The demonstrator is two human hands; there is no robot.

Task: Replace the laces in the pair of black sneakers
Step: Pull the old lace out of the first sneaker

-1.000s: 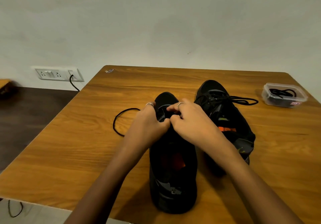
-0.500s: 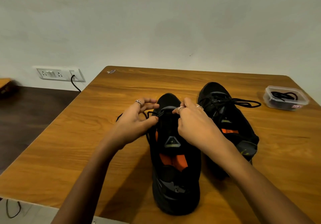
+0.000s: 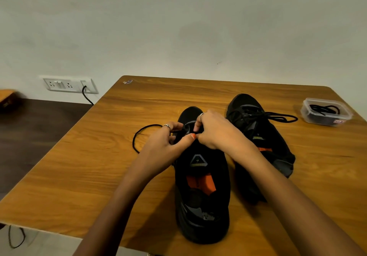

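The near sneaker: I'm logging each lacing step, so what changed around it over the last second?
Both hands parted, baring the tongue, then closed again near the toe eyelets. The left hand and right hand now pinch the black lace at the near sneaker; its loop on the table hardly shifted. The far sneaker and the clear box of laces stayed put.

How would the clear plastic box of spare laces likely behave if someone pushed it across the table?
The plastic box looks low and flat-bottomed, so it would probably slide, not tip. Holding only coiled laces, it is likely light and may skid easily on the smooth table.
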